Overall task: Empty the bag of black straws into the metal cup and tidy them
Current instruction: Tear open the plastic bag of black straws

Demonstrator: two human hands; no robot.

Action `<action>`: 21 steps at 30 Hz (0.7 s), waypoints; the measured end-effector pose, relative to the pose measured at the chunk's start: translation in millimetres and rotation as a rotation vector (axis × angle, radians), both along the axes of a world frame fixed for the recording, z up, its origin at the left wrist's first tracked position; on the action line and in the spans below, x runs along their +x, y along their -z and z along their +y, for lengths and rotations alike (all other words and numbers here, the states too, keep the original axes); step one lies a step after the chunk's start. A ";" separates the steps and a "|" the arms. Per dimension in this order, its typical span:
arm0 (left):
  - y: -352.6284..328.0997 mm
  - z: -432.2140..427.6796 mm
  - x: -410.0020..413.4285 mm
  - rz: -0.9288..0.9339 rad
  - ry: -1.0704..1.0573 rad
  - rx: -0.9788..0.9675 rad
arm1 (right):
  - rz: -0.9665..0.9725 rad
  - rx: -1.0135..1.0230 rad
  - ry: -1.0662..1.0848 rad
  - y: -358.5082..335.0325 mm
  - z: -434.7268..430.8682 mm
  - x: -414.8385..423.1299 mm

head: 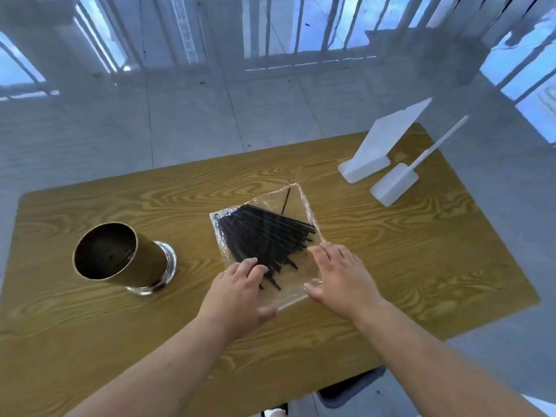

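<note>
A clear plastic bag (296, 203) lies flat in the middle of the wooden table (421, 251), with several black straws (264, 233) fanned out inside it. My left hand (237, 293) rests on the bag's near left corner, fingers over the straw ends and thumb at the bag's near edge. My right hand (340, 278) lies on the bag's near right side, fingers spread flat. The metal cup (120, 257) stands empty to the left of the bag, with its shiny base on the table and its mouth facing the camera.
Two white stands (382, 149) sit at the table's far right corner, one with a thin white stick rising from it. A dark chair edge (352, 386) shows below the table's near edge. Grey tiled floor surrounds the table.
</note>
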State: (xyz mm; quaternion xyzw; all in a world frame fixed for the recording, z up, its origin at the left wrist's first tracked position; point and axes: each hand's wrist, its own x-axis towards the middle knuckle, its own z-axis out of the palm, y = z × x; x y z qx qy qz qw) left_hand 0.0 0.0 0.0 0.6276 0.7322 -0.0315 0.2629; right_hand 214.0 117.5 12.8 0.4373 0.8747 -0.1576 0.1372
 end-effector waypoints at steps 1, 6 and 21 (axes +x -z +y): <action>5.2 -2.9 2.1 -0.003 0.014 -0.028 | -0.020 -0.024 -0.016 6.0 -2.9 1.1; 30.8 -15.5 6.5 0.024 0.027 -0.016 | -0.055 -0.019 -0.037 29.9 -9.9 4.9; 40.7 -18.9 -0.7 0.040 0.056 0.015 | 0.002 -0.002 0.009 39.6 -7.0 3.6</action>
